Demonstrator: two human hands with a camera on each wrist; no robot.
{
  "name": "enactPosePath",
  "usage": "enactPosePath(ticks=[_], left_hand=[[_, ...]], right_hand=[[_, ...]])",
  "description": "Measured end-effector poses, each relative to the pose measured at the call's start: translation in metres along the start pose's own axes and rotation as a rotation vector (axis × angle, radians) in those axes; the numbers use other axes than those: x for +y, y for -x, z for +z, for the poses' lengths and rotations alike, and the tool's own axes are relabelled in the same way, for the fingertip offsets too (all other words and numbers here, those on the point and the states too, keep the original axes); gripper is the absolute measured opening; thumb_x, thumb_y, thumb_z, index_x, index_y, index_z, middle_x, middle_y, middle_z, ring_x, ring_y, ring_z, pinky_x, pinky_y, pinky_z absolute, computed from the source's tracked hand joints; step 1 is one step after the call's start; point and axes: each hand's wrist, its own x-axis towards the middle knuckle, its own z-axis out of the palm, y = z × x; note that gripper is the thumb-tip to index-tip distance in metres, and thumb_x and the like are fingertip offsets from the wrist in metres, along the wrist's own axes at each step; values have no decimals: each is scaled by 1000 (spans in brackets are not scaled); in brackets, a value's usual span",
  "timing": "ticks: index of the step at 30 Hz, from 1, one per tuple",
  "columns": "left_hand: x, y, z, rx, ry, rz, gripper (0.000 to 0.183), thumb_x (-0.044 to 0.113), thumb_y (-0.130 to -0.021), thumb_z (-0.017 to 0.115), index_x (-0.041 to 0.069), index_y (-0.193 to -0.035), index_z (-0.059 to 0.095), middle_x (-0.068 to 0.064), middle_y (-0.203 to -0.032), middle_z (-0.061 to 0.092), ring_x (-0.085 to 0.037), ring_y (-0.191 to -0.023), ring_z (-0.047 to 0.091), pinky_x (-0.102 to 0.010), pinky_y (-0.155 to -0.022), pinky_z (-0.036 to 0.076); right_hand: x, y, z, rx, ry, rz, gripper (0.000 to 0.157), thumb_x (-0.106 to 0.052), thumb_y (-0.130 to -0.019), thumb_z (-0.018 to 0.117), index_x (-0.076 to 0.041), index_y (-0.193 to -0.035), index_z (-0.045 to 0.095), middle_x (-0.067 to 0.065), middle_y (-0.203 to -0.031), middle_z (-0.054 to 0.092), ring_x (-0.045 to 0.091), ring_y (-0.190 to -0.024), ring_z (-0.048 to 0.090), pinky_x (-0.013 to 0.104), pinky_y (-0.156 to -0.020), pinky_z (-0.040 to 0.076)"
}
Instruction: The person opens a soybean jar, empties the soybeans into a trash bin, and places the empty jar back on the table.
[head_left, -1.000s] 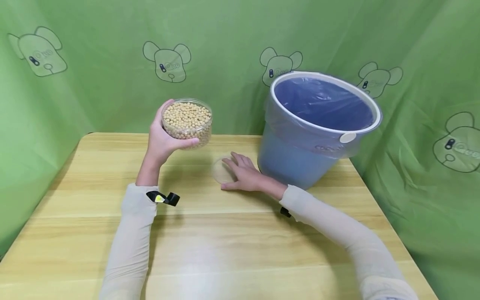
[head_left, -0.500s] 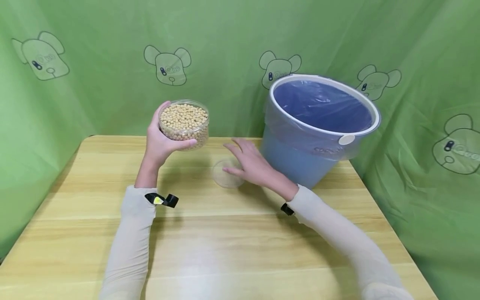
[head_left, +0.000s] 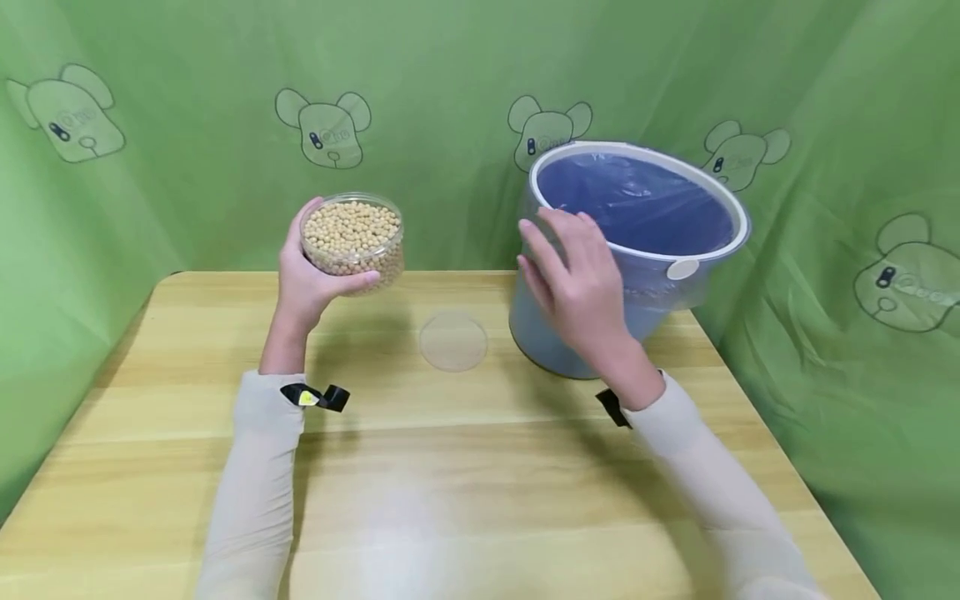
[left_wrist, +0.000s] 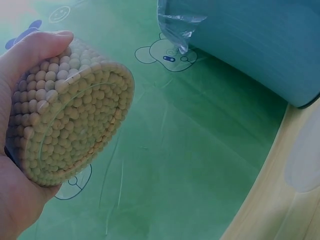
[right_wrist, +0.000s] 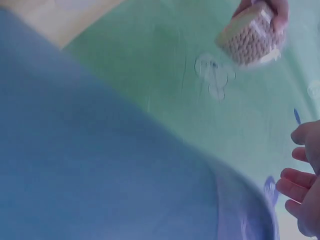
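My left hand (head_left: 303, 279) grips a clear round plastic jar (head_left: 354, 242) and holds it above the table. Pale yellow soybeans (left_wrist: 82, 120) fill it almost to the rim, and its top has no lid on. My right hand (head_left: 581, 283) is raised in front of the bucket (head_left: 543, 333), fingers loosely bent with nothing between them. Its fingertips overlap the bucket's white rim in the head view. The bucket is blue, lined with a clear plastic bag (head_left: 630, 196). A clear round lid (head_left: 453, 342) lies flat on the table between jar and bucket.
The wooden table (head_left: 420, 467) has its far edge close to a green curtain (head_left: 442, 125) printed with mouse faces. The curtain also hangs along the left and right sides. The bucket stands at the table's back right.
My right hand has left the lid, rising and moving right to the front of the bucket. The lid stays on the table. The left hand keeps holding the jar at about the same height.
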Motion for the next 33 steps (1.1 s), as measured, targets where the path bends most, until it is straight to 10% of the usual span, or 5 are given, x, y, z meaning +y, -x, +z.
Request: enactPosePath(ticks=[14, 33], left_hand=[[-4, 1, 2, 1, -18, -6, 115, -4, -56, 93, 14, -155, 38, -10, -152, 48, -23, -137, 49, -38, -120, 43], [-4, 2, 13, -26, -57, 2, 118, -1, -55, 95, 15, -156, 37, -9, -153, 48, -23, -138, 48, -39, -121, 42]], right_hand=[[23, 17, -9, 123, 265, 145, 22, -15, -97, 67, -4, -114, 75, 17, -102, 74, 39, -91, 64, 53, -85, 51], [31, 23, 4, 186, 269, 150, 23, -19, -95, 70, -4, -112, 75, 18, -86, 68, 38, -72, 55, 51, -68, 45]])
